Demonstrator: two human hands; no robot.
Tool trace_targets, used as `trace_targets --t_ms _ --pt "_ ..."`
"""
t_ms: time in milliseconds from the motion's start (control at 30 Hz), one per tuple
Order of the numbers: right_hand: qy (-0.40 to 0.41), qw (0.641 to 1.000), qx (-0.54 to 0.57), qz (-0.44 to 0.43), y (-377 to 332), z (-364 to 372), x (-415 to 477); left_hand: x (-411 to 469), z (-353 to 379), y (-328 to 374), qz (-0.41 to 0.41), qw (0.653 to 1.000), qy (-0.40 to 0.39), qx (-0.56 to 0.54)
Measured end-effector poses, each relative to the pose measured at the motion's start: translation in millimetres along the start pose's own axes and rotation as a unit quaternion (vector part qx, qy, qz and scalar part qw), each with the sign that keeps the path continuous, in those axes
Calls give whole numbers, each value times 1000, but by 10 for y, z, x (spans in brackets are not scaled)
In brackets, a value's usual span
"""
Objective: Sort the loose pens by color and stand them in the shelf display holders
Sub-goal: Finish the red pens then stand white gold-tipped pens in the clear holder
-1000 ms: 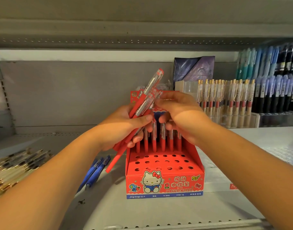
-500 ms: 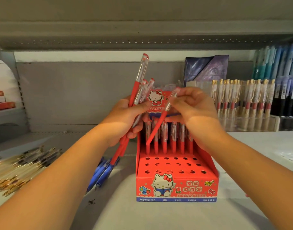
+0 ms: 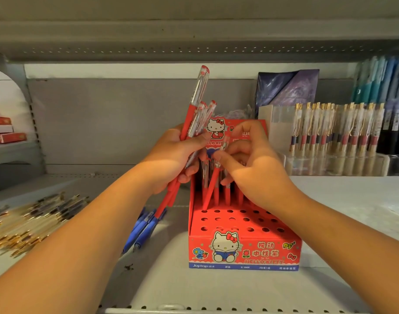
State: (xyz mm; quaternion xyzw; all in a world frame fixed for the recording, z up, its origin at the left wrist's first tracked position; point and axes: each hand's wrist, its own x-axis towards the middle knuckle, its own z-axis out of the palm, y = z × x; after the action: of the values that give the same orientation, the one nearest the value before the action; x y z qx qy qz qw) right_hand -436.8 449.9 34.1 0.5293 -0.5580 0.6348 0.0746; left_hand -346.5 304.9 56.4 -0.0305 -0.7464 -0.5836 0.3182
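Red pen (image 3: 211, 184) is pinched near its clear top by the right hand (image 3: 257, 171), its long axis slanting down-left, tip at a far-left hole of the Hello Kitty display holder (image 3: 243, 252) (it likely needs righting); the left hand (image 3: 171, 162) grips a bundle of red pens (image 3: 195, 114) just beside.

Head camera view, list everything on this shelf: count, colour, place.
display holder: one, red, centre.
standing pens: several, red, holder's back row.
single pen: one, red, tip at a holder hole.
pen bundle: several, red, raised left of holder.
blue pens: few, blue, lying left of holder.
loose pens: many, gold-trimmed, far left.
clipped pens: many, gold-clipped, standing at right.
packet: one, purple, behind holder.
left hand: grips pen bundle.
right hand: pinches single pen.
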Motion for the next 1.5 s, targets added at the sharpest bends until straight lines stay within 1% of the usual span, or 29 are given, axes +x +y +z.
trace_targets --t_ms 200,333,433,500,667,733,800,867,933,1000,1067,1167,1233,1367,1500 --pt "8 998 -53 -32 -69 -16 -31 -16 13 12 -4 1000 -5 6" --pt "9 992 -116 -44 -82 -5 -49 -25 15 9 -5 1000 -6 5" --pt "-37 984 -171 -36 -55 29 -67 -25 9 -4 -6 1000 0 -1" --pt "-67 980 -185 -28 -29 44 -70 -23 9 -9 -8 1000 4 -9" --pt "-112 956 -271 -23 0 31 -77 -16 15 -9 -1 999 26 -38" --pt "-105 955 -277 -34 -10 32 -82 -18 21 7 3 999 28 -46" --pt "-68 964 -252 -38 -36 44 -74 -26 30 15 7 999 20 -46" --pt "-22 987 -158 -12 -70 64 -48 -37 44 13 14 999 -1 -31" --pt "5 999 -53 10 -113 76 -35 -54 69 18 17 999 -35 -13" --pt "8 1000 -10 8 -142 78 -40 -69 102 22 18 999 -49 -12" --pt "3 1000 5 8 -166 76 -50 -77 130 24 24 999 -42 -12" --pt "-17 997 70 24 -172 66 -49 -85 156 21 25 999 -38 -7" --pt "-21 995 92 38 -167 58 -41 -93 164 34 20 999 -47 -8" --pt "10 996 84 36 -187 24 4 -107 164 74 18 999 -43 -19" --pt "48 980 183 55 -217 -55 46 -75 126 83 18 999 -6 -51"
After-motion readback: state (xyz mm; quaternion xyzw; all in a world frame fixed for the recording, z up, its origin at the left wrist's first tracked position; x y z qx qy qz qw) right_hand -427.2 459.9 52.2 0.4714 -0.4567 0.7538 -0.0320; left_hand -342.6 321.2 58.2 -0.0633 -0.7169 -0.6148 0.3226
